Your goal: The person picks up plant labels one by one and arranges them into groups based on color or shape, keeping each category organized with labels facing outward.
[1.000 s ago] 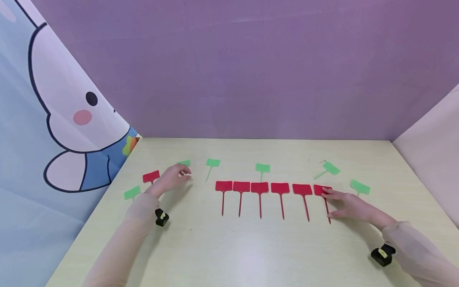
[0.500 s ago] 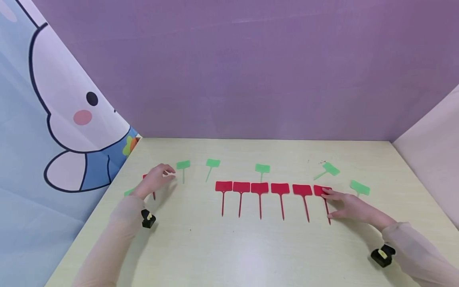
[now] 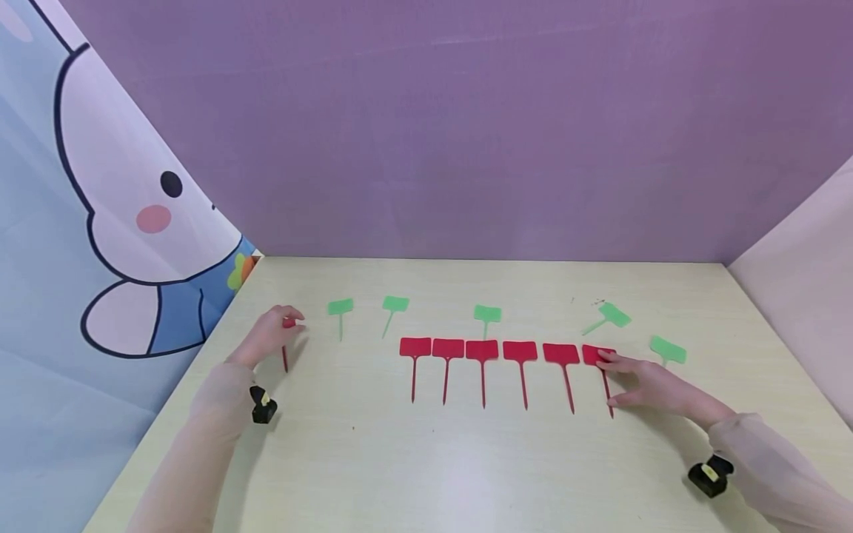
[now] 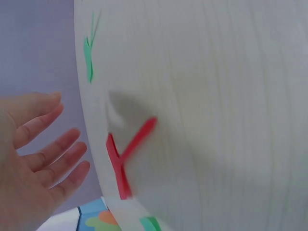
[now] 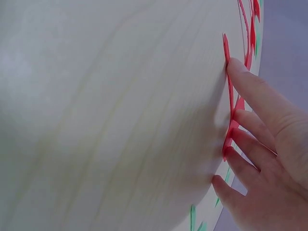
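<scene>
Several red T-shaped plant labels (image 3: 483, 350) lie in a row across the table, heads away from me and stems toward me. My right hand (image 3: 656, 385) rests at the rightmost red label (image 3: 593, 354); in the right wrist view its thumb touches the stem (image 5: 230, 96) and fingertips lie along the head. My left hand (image 3: 266, 334) is over a separate red label (image 3: 285, 358) at the far left and partly covers its head. The left wrist view shows that hand (image 4: 43, 163) with loosely bent fingers and nothing in them, apart from the red label (image 4: 118, 166).
Several green labels lie along the back, such as one (image 3: 340, 306) right of my left hand and a tilted one (image 3: 614, 314). Another green label (image 4: 150, 224) shows near the left edge. A purple backdrop (image 3: 493, 148) rises behind the table (image 3: 453, 474).
My left hand has moved left, from beside a green label to over the separate red label, uncovering the green one. My right hand has stayed in place.
</scene>
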